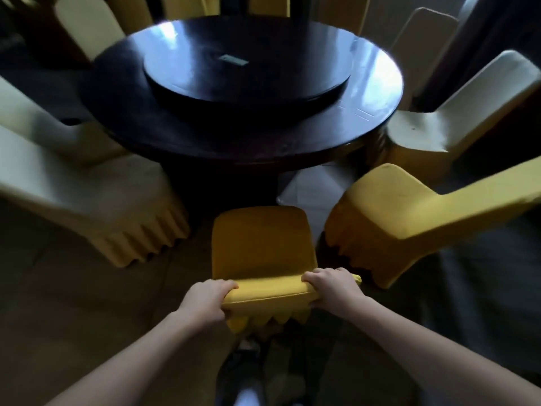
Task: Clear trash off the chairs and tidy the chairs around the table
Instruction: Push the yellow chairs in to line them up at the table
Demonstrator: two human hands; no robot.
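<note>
L hand (209, 300) & R hand (333, 288) both gripped the top of the backrest of the mid chair (263, 244), yellow cover, straight in front of the person. L fingers (227, 285) were curled over the top edge at its L end. R fingers (319, 276) were curled over it near the R end, w/ the thumb tucked under the padded edge. Both were closed tight round the backrest, holding only that.

Mid chair stood on the floor (73, 288) w/ its seat pointing at the surface (263, 155), front edge short of the rim. It sat btwn the L chair (87, 197), pale w/ a pleated skirt, and the R chair (395, 212), yellow, turned at an angle. It was near both and, as far as shown, touched neither.

Surface was round, dark, glossy, w/ a round dark turntable (246, 80) at its ctr and a small pale card (234, 60) lying on that, too blurred to read. A 2nd pale chair (38, 118) stood behind the L chair, close to the rim. Far-R chair (433, 130), pale, had its seat right by the rim. More chair backs (87, 30) showed beyond the surface, dim.
</note>
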